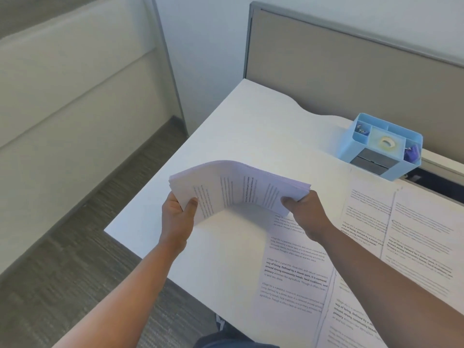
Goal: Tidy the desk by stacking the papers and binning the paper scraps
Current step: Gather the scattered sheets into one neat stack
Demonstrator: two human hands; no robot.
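A stack of printed papers (236,189) arches upward above the white desk (246,126). My left hand (178,217) grips its left end, thumb on the printed face. At the right end my right hand (306,214) holds the stack the same way. Several more printed sheets lie flat on the desk: one (296,272) under my right forearm, others (421,237) spread toward the right edge of the view. No paper scraps or bin are in view.
A light blue desk organiser (384,144) with tape and clips stands at the back right, against a grey partition (351,66). The desk's left edge (140,197) drops to grey carpet (75,259). A cubicle wall runs along the left.
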